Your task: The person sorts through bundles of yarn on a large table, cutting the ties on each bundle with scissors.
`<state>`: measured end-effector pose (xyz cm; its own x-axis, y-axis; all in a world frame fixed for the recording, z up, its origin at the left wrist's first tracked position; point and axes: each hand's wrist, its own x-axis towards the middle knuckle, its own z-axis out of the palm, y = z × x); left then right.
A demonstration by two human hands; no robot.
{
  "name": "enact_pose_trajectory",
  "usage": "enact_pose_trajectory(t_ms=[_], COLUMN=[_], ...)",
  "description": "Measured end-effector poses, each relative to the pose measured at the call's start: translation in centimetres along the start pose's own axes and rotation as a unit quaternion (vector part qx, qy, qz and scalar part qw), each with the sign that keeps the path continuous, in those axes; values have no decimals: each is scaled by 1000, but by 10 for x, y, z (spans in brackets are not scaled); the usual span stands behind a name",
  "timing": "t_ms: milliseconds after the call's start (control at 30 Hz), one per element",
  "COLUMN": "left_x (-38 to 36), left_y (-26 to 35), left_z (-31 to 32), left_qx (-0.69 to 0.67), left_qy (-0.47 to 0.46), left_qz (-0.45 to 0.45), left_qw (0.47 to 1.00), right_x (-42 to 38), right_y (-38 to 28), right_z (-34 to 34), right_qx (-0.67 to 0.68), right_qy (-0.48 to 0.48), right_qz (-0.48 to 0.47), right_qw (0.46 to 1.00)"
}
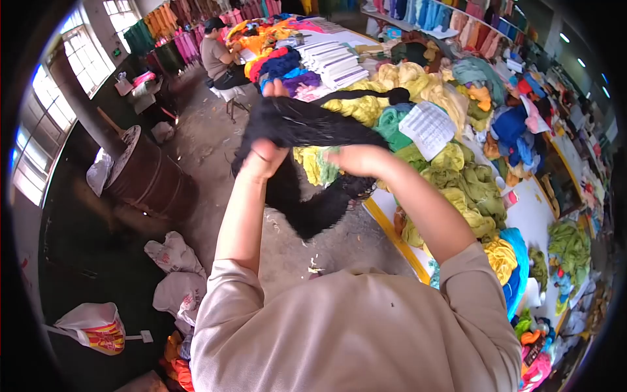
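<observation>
A loose skein of black yarn (313, 124) is held up in front of me, its lower loop hanging over the floor. My left hand (264, 157) is at the skein's left side, with the yarn draped across it and fingertips showing above the strands. On the other side, my right hand (356, 159) is at the skein's right part, its fingers smeared by motion and pointing left. Just beyond the loop, pale yellow and green yarn (317, 163) shows through the opening.
A long table with a yellow edge (395, 238) carries heaped yarn, including olive skeins (467, 189), and a written paper sheet (428, 129). A rusty drum (147, 173) with a pipe stands left. White bags (179, 291) lie below it. Another person (219, 59) sits at the far table end.
</observation>
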<state>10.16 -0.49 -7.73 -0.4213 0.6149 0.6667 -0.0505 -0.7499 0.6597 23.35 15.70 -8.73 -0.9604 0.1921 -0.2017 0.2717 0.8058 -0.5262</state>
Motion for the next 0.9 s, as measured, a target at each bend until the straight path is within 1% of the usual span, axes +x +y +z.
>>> enact_pose_trajectory(t_ms=[33,67,100,133,167,200,233,300,333,367,400,433,500,533,567,600,667,700,733,800,833,900], left_x=[12,23,33,40,45,47,49,53,55,56,56,57,58,58,59,59,60,60,61,63,64,62], left_y=[15,26,34,38,36,32,29,19,13,8,5,1,-2,-1,-1,-2,-5,-7,-8,-10,-10,-12], left_z=[9,12,15,22,24,29,38,58,69,80,90,98,103,105,106,107,108,109,111,113,114,114], left_qx=[-70,-139,-207,-249,-275,-306,-334,-355,-361,-367,-372,-350,-358,-360,-360,-358,-354,-354,-354,-354,-339,-323], left_qy=[11,10,8,13,6,5,17,14,11,7,2,-1,3,0,0,-7,-29,-28,-33,-39,-28,-15], left_qz=[6,-8,-20,-39,-60,-80,-101,-124,-123,-133,-142,-145,-168,-174,-175,-175,-176,-178,-177,-179,-175,-174], left_qw=[997,990,978,968,960,949,937,926,924,921,917,926,919,916,916,917,918,918,918,917,924,930], right_x=[-33,-32,-52,-68,-75,-76,-86,-96,-96,-100,-100,-95,-96,-101,-108,-111,-112,-111,-108,-104,-111,-120], right_y=[-22,-5,-13,-17,-10,-2,-8,-13,-18,-21,-20,-11,6,12,19,24,26,19,17,14,8,-5], right_z=[0,24,25,21,23,26,21,9,6,4,7,9,9,7,2,-2,-5,-3,-1,1,-6,-8], right_qx=[64,44,146,213,283,350,418,378,288,250,221,165,244,363,404,445,451,456,457,343,248,211], right_qy=[20,72,30,30,61,130,212,337,408,406,425,452,424,370,333,294,298,354,355,497,529,509], right_qz=[-126,-238,-211,-205,-192,-197,-192,-203,-248,-234,-242,-269,-274,-252,-224,-256,-254,-252,-251,-259,-289,-318], right_qw=[990,968,966,955,938,907,862,838,830,847,844,834,828,817,822,806,802,777,776,754,758,772])
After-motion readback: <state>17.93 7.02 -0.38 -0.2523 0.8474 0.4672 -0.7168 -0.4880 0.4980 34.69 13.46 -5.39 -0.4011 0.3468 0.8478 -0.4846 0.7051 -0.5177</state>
